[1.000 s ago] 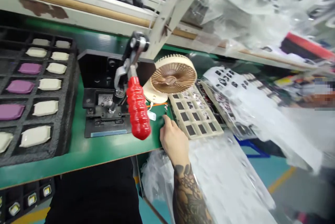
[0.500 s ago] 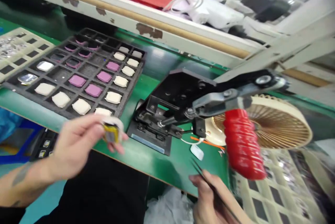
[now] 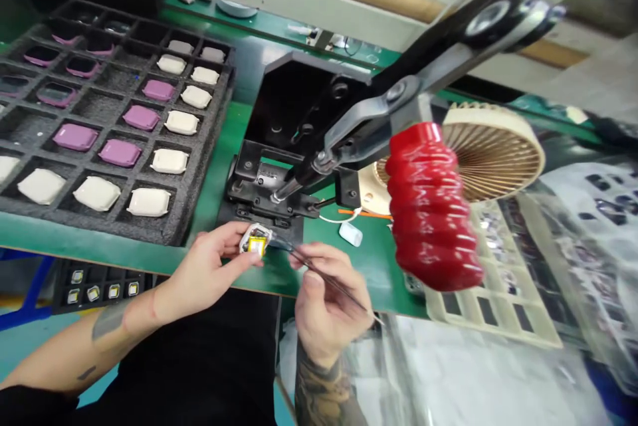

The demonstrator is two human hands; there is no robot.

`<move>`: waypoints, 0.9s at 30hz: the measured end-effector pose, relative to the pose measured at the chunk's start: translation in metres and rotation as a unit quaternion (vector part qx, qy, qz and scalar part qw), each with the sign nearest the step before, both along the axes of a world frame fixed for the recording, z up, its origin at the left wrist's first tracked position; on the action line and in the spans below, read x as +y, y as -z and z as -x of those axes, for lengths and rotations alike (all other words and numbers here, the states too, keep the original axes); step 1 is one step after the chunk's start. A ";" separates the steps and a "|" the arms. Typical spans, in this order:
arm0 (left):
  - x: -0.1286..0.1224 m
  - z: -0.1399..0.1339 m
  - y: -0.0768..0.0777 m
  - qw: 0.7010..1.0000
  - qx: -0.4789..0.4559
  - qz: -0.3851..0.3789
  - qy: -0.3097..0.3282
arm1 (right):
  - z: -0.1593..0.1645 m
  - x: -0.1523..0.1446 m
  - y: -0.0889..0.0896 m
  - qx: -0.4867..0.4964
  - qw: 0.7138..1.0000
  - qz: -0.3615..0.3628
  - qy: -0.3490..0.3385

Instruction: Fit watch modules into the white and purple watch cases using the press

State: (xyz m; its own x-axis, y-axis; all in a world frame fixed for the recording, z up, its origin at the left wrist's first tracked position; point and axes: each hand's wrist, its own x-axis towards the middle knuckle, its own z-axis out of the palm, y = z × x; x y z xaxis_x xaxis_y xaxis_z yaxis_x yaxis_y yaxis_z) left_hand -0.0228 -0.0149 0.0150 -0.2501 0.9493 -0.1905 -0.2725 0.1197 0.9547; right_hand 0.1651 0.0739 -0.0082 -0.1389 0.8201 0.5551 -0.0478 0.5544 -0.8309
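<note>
Between its thumb and fingers my left hand (image 3: 214,263) pinches a small white watch case (image 3: 245,240), its open inside facing up with a yellow-edged battery (image 3: 256,245) in it. My right hand (image 3: 331,296) is closed round dark tweezers (image 3: 329,276). Their tips reach the right edge of the case; whether they touch a part inside is too small to tell. Both hands are over the table's front edge, just before a black toggle press (image 3: 299,140) with a red ribbed handle (image 3: 431,207).
A black foam tray (image 3: 199,167) of white and purple cases lies left. Behind the red handle stands a beige fan (image 3: 491,153). A small white piece (image 3: 351,234) lies by the press. Right is a cream compartment tray (image 3: 498,319); a lower black tray (image 3: 100,280) holds several small parts.
My left hand has brought the case right, in front of the press. My right hand has moved left, bringing the tweezer tips to the case. The view has shifted too.
</note>
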 end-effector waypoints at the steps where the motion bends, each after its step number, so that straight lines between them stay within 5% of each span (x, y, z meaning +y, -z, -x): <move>1: 0.000 -0.001 -0.001 1.000 0.003 -0.002 -0.002 | 0.008 -0.003 0.004 0.011 1.000 0.004 -0.007; 7: 0.002 0.000 -0.002 0.999 -0.033 -0.015 -0.020 | 0.027 -0.008 0.008 0.001 0.999 -0.030 0.034; 13: 0.001 0.003 0.002 0.998 -0.062 -0.020 -0.012 | 0.025 0.001 -0.016 -0.180 0.958 -0.207 -0.082; 17: -0.002 0.005 0.008 0.998 -0.028 -0.041 -0.029 | 0.031 0.001 -0.018 -0.205 0.956 -0.190 -0.094; 23: -0.005 0.005 0.011 0.997 -0.031 -0.058 -0.030 | 0.030 -0.001 -0.015 -0.154 0.977 -0.071 -0.126; 27: -0.006 0.005 0.009 0.998 -0.036 -0.055 -0.018 | 0.032 -0.006 -0.014 -0.124 0.987 -0.057 -0.088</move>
State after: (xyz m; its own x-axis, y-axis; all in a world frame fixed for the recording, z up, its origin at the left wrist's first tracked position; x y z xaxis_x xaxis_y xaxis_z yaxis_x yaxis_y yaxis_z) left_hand -0.0273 -0.0209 0.0058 -0.2738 0.9561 -0.1045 -0.3433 0.0044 0.9392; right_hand 0.1327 0.0677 0.0062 -0.4162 0.7052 0.5740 0.0454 0.6466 -0.7615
